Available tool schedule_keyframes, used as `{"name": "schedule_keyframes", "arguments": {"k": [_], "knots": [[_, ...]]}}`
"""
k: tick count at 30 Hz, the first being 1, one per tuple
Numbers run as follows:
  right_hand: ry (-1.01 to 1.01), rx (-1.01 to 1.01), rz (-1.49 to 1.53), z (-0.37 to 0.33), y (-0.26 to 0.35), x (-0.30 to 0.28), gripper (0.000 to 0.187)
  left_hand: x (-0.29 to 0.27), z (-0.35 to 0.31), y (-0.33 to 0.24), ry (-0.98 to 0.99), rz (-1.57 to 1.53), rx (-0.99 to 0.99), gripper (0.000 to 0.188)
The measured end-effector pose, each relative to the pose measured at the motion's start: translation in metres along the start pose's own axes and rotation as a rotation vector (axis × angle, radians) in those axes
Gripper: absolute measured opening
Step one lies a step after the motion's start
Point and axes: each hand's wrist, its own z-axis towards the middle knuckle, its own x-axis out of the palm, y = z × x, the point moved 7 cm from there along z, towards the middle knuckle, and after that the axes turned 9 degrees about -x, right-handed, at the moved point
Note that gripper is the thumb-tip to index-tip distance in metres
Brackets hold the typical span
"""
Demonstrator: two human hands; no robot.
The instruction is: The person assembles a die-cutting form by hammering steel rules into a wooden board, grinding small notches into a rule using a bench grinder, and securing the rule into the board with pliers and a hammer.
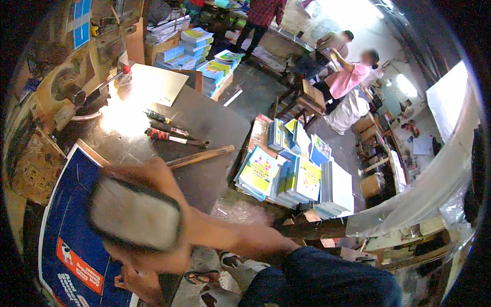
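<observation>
My right hand (158,184), reaching in from a dark blue sleeve, grips a blocky object (135,215) with a pale grey-beige face, rounded corners and a dark rim. It is close to the camera and blurred, and its kind does not show. Below it my left hand (140,284) is at the edge of a dark blue printed sheet (66,210) with an orange-red panel. Its fingers are curled together, and what they hold, if anything, is hidden. The blocky object and right hand cover part of the sheet.
On the metal table (204,123) lie a wooden stick (202,156), a red-handled tool (174,137), a black-and-yellow tool (157,116) and a pale board (158,84) beside a bright lamp glow. Stacked booklets (302,174) stand right. Other people (348,77) are farther back.
</observation>
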Motion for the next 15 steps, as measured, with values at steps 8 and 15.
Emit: {"name": "schedule_keyframes", "arguments": {"k": [8, 15], "knots": [[0.085, 0.899, 0.320, -0.157, -0.107, 0.029, 0.035, -0.010, -0.009, -0.013, -0.009, -0.151, 0.026, 0.043], [0.778, 0.443, 0.355, -0.115, -0.070, 0.034, 0.049, -0.019, -0.013, -0.030, -0.159, -0.215, 0.148, 0.039]]}}
